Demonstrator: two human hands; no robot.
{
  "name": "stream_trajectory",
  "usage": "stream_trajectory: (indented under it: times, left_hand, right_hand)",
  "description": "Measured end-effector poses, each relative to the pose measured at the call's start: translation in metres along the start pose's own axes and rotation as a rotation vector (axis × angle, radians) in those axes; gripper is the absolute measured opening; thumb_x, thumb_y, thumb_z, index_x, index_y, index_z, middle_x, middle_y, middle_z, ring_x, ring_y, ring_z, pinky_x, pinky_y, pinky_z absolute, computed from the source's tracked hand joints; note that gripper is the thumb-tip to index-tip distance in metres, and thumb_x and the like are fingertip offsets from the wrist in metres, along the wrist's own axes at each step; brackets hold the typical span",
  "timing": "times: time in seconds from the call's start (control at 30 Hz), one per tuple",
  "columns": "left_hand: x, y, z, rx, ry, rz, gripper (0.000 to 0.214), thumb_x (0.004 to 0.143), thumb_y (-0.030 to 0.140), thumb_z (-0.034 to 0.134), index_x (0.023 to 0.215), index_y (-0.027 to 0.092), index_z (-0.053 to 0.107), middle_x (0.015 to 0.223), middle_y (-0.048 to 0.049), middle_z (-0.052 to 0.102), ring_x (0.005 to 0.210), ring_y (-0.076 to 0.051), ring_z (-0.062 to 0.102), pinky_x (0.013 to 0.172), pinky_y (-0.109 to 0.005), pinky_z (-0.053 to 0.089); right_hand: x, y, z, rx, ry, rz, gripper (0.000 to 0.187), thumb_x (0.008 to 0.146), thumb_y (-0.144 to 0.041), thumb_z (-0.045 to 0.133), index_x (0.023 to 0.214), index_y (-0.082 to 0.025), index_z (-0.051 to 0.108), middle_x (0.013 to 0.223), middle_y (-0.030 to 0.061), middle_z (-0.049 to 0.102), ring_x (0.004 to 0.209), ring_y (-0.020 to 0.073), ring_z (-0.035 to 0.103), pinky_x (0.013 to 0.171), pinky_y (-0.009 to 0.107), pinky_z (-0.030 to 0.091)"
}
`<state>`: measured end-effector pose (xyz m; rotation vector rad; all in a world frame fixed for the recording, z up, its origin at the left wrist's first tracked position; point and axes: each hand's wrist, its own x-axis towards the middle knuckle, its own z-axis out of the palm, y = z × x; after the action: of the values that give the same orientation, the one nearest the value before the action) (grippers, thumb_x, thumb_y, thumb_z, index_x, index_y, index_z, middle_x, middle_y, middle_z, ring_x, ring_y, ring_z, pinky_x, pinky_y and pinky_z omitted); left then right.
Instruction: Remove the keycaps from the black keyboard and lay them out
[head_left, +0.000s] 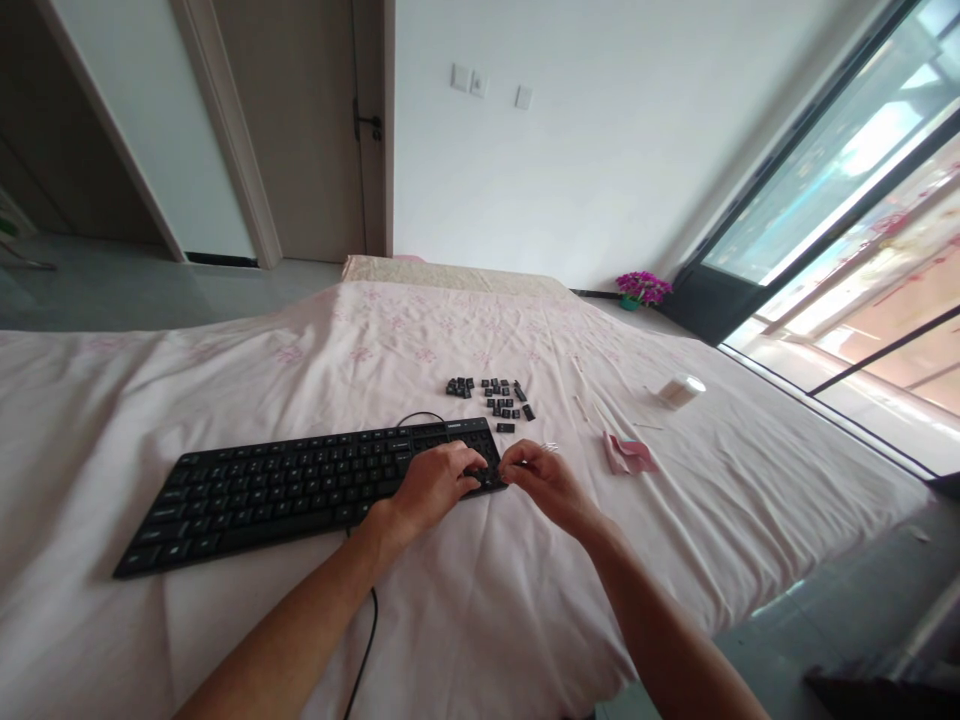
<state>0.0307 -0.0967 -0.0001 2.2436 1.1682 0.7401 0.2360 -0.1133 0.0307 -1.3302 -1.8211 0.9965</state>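
- Wrinkled pink bedsheet [225, 380] fills the view, with a door [300, 120] behind and a big window [862, 200] to the right.
- Black keyboard [285, 490] lies flat on it, loose keycaps [491, 395] just beyond its right end.
- Left hand [435, 485] rests on the right-end keys, fingers bent, gripping nothing.
- Right hand [544, 480] is pinched shut beside that corner; what it holds is too small to tell.

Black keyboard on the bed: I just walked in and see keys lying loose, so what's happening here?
A person's left hand rests on the right end of the black corded keyboard, which lies on the pale pink bedsheet. The right hand is beside that end, fingers pinched; whether they hold anything cannot be told. Loose black keycaps lie in a cluster beyond the keyboard.
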Motion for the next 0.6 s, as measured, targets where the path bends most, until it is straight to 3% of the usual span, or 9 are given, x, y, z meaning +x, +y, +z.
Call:
stream_trajectory:
  times: [0.13,0.33,0.6]
  left_hand:
    - [0.003,0.001,0.002,-0.010,-0.025,0.044,0.021,0.079,0.022,0.067,0.100,0.026,0.069,0.095,-0.0003,0.067,0.089,-0.018,0.062,0.079,-0.026,0.045]
    - [0.013,0.003,0.020,0.086,-0.016,0.094,0.013,0.078,0.026,0.070,0.090,0.023,0.069,0.091,-0.0014,0.064,0.087,-0.019,0.060,0.076,-0.028,0.043]
    - [0.010,0.005,0.023,-0.016,0.055,0.085,0.011,0.088,0.024,0.057,0.080,0.018,0.060,0.080,-0.0018,0.061,0.080,-0.016,0.056,0.075,-0.027,0.043]
  right_hand:
    - [0.002,0.000,0.004,-0.119,0.003,-0.092,0.012,0.084,-0.022,0.056,0.079,-0.019,0.066,0.080,0.0017,0.063,0.078,0.0162,0.059,0.070,0.026,0.046]
    - [0.001,-0.007,0.006,-0.202,-0.072,-0.238,0.016,0.089,-0.019,0.053,0.081,-0.020,0.066,0.081,0.0020,0.064,0.083,0.0170,0.060,0.078,0.029,0.046]
    - [-0.003,-0.033,0.015,-0.431,-0.061,-0.382,0.020,0.095,-0.020,0.048,0.091,-0.023,0.067,0.086,0.0046,0.064,0.085,0.0200,0.058,0.079,0.033,0.048]
